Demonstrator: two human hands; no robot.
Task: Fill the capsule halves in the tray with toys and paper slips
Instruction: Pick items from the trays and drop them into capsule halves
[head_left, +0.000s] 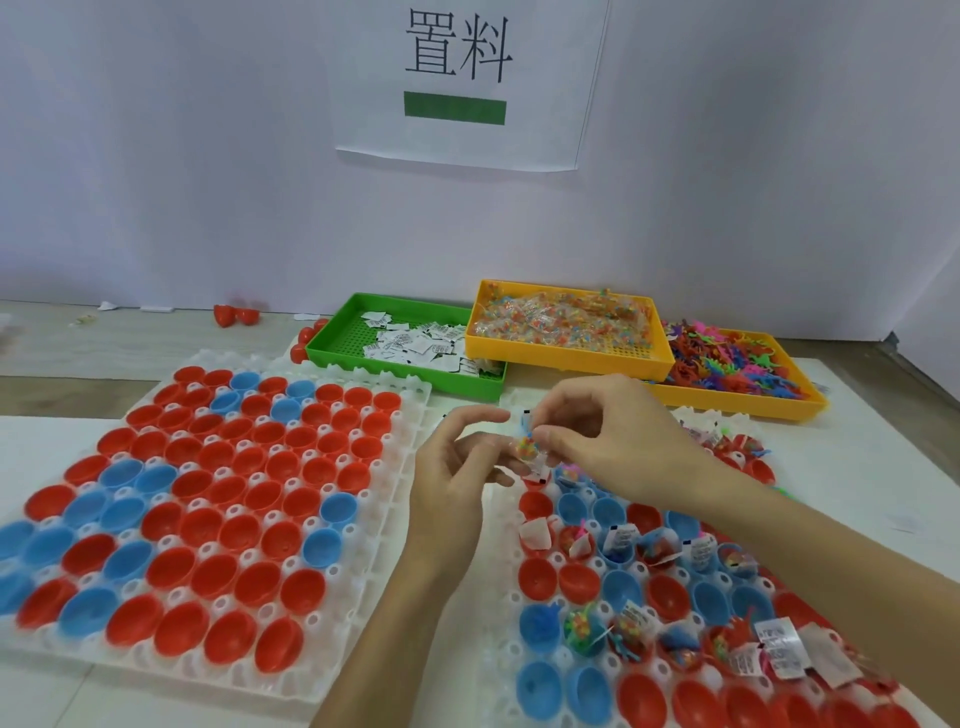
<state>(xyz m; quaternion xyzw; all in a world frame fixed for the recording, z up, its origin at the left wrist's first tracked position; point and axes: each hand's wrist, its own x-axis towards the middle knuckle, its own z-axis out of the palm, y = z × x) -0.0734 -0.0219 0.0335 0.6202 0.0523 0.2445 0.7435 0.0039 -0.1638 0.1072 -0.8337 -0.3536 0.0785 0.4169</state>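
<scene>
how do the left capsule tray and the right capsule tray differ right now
The left tray holds only bare red and blue capsule halves; the right tray has many halves already holding toys and paper slips. The left tray lies untouched; both hands work above the right tray's far end. Both are white pocketed trays with mixed red and blue halves.

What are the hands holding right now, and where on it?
The right hand pinches a small clear toy packet by its right edge; the left hand holds paper slips beneath. The exact finger contact is unclear.
</scene>
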